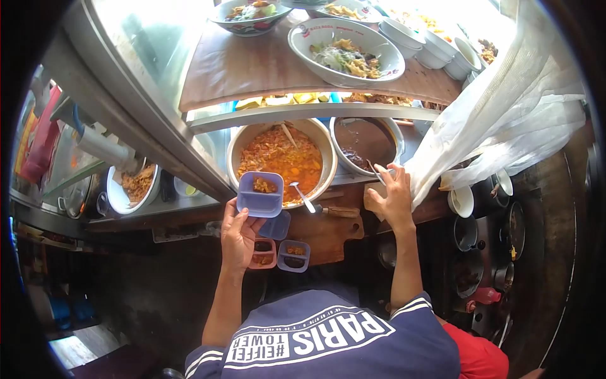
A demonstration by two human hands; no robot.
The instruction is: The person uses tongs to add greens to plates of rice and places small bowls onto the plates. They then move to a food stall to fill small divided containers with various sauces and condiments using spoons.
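My left hand [237,237] grips a small purple two-compartment dish [260,208], tilted up, with some orange-red relish in its far compartment. Behind it stands a wide pot [327,142] of chunky orange-red stew, a white-handled spoon [303,197] resting at its near rim. My right hand [396,201] pinches the handle of a metal spoon [377,172] at the edge of a bowl of dark brown sauce [363,136]; the spoon's far end is hard to make out. Below my left hand sit a pink divided dish [264,245] and another purple one [294,248], both filled.
A wooden cutting board [338,240] and a knife handle [341,211] lie before the pots. Overhead, a shelf [233,69] carries bowls of food [347,50]. A white curtain [499,107] hangs close to my right hand. A glass-case frame [145,114] rises at left.
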